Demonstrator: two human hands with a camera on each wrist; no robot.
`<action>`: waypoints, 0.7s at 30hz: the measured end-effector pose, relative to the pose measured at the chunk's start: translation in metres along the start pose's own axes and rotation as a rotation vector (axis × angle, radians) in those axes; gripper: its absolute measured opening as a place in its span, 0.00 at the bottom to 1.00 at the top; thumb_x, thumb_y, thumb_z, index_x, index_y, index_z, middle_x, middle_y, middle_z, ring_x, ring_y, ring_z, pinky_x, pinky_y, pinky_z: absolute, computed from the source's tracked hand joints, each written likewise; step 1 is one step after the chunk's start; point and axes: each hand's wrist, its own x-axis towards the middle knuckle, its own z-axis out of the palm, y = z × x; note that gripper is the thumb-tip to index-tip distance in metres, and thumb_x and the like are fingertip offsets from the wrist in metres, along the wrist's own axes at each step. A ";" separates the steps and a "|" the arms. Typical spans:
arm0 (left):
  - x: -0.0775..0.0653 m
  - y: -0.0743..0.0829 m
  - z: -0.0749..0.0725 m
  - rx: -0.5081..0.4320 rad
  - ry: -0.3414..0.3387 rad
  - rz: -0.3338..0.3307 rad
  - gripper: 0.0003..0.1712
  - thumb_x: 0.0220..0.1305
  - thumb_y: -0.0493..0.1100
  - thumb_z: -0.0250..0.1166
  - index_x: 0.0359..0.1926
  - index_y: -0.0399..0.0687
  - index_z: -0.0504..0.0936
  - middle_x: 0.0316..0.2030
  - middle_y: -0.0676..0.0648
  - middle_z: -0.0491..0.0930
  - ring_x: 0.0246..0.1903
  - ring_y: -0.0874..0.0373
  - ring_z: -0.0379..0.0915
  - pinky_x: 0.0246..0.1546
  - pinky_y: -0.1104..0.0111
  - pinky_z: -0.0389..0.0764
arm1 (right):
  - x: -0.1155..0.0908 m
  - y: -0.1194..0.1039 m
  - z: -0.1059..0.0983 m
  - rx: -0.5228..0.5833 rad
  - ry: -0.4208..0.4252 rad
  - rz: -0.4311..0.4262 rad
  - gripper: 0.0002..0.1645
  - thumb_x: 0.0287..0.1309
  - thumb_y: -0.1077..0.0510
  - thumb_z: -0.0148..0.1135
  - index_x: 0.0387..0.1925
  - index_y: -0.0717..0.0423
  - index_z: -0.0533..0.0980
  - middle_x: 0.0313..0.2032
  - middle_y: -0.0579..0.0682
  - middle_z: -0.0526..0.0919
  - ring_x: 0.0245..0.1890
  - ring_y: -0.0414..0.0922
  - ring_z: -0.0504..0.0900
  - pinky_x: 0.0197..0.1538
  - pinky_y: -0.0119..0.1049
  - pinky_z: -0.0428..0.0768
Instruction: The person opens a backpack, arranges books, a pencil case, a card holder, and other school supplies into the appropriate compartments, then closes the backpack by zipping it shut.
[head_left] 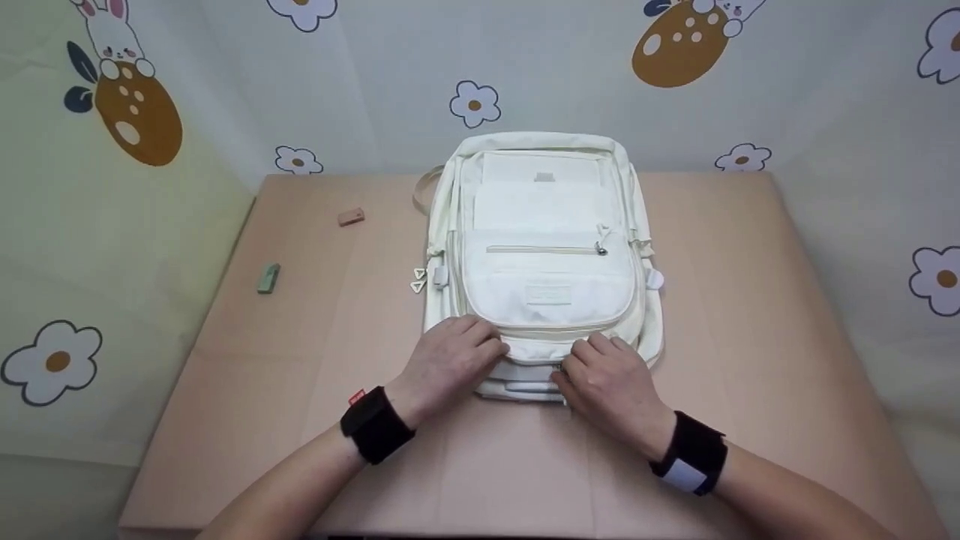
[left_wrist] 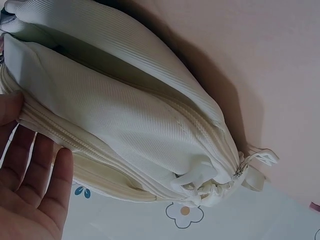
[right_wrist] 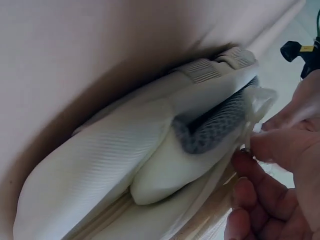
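A cream-white backpack (head_left: 551, 214) lies front side up, its near end towards me. My left hand (head_left: 455, 360) pinches the zippered edge at the near left; in the left wrist view its thumb (left_wrist: 11, 106) lies on the zipper band (left_wrist: 60, 132). At the near right, my right hand (head_left: 611, 386) pinches a zipper pull between thumb and fingers, seen in the right wrist view beside a pale triangular loop (right_wrist: 264, 102). Part of the pull is hidden by the fingers. Between the bag's layers, grey mesh (right_wrist: 212, 127) shows through a gap.
Pink-beige table (head_left: 750, 337) beneath the bag. On its left side lie a small green block (head_left: 268, 278) and a small reddish block (head_left: 351, 217). Patterned curtains (head_left: 390, 82) enclose the back and sides.
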 end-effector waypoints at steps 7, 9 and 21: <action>0.001 -0.001 0.002 -0.002 0.009 0.007 0.05 0.67 0.38 0.67 0.33 0.52 0.85 0.33 0.53 0.79 0.33 0.55 0.75 0.29 0.65 0.74 | -0.005 0.007 -0.007 0.034 -0.006 0.022 0.08 0.55 0.63 0.65 0.22 0.55 0.75 0.22 0.48 0.70 0.24 0.50 0.71 0.24 0.39 0.68; 0.001 -0.001 0.002 0.002 0.006 0.008 0.05 0.67 0.39 0.67 0.33 0.52 0.85 0.32 0.53 0.79 0.33 0.55 0.75 0.29 0.65 0.74 | -0.008 0.011 -0.011 0.034 -0.008 0.018 0.09 0.55 0.63 0.65 0.22 0.56 0.75 0.22 0.48 0.70 0.24 0.49 0.70 0.24 0.39 0.68; 0.006 0.003 -0.002 0.055 -0.044 0.019 0.07 0.66 0.38 0.65 0.30 0.51 0.83 0.31 0.52 0.77 0.31 0.54 0.74 0.26 0.65 0.72 | -0.042 0.059 -0.033 -0.001 -0.066 0.181 0.07 0.51 0.64 0.67 0.24 0.56 0.75 0.23 0.47 0.72 0.23 0.48 0.69 0.23 0.38 0.66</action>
